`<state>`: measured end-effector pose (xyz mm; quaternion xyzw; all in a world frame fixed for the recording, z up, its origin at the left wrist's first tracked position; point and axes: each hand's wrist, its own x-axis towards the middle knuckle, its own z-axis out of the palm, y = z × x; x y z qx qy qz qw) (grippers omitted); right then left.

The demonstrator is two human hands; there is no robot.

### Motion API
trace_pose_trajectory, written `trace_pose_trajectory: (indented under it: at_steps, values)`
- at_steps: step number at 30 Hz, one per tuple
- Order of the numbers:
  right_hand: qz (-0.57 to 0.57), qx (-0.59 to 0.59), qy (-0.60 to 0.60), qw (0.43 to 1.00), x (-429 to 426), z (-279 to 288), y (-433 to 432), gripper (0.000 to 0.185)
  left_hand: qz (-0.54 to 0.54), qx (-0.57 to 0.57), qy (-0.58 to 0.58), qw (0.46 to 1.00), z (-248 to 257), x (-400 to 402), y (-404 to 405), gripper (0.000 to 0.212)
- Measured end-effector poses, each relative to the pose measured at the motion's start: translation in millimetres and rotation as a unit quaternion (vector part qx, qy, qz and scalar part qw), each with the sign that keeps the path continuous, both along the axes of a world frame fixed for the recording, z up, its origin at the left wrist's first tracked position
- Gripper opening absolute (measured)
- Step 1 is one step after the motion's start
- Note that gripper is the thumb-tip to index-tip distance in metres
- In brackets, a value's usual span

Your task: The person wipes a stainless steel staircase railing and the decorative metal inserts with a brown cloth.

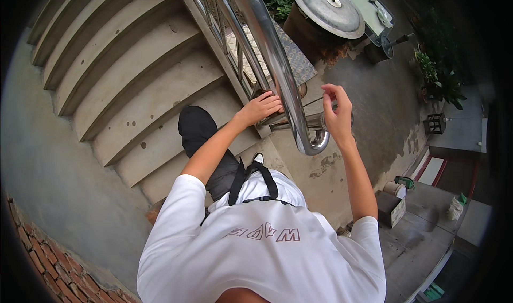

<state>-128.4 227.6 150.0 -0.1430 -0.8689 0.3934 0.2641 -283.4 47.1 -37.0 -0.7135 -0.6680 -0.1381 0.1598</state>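
My left hand (261, 108) lies over a small brown object (263, 92) beside the lower end of the stair railing, its fingers curled across it and hiding most of it. To the right of the polished metal handrail (280, 58), my right hand (338, 112) is raised with bent fingers, thumb near the index finger. A thin dark line (312, 102) runs from near the thumb towards the railing; whether the hand pinches it cannot be told. The handrail's curled end (314, 144) lies between my forearms. My bent leg (196, 128) is on the stairs.
Concrete steps (140, 82) rise at the left beside a plastered wall (60, 174). Beyond the railing are a patterned board (294, 54), a large drum with a metal lid (328, 10) and a table (370, 12). Potted plants (427, 68) and a box (390, 209) stand at the right.
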Motion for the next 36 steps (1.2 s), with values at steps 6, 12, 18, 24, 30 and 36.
trace_pose_trajectory:
  at_steps: [6, 12, 18, 24, 30, 36]
  values:
    - [-0.006, 0.002, 0.052, 0.999, 12, -15, -29, 0.02, 0.005, 0.061, 0.098, 0.993, 63, -108, -5, 0.029]
    - [0.039, 0.01, 0.09, 0.995, -2, -48, -34, 0.018, 0.162, 0.093, 0.332, 0.925, 146, -217, 18, 0.004]
    - [-0.081, -0.113, 0.065, 0.988, -3, -85, -47, 0.011, 0.29, 0.128, 0.291, 0.903, 135, -214, 20, 0.018]
    - [-0.057, -0.09, 0.052, 0.993, -7, -90, -47, 0.012, 0.436, 0.183, 0.124, 0.872, 121, -200, 19, 0.051]
    - [-0.053, -0.107, 0.041, 0.992, -7, -94, -46, 0.012, 0.466, 0.166, 0.125, 0.86, 135, -222, 15, 0.055]
    - [-0.061, -0.109, 0.027, 0.992, -5, -88, -44, 0.012, 0.394, 0.265, -0.15, 0.867, 140, -203, 25, 0.059]
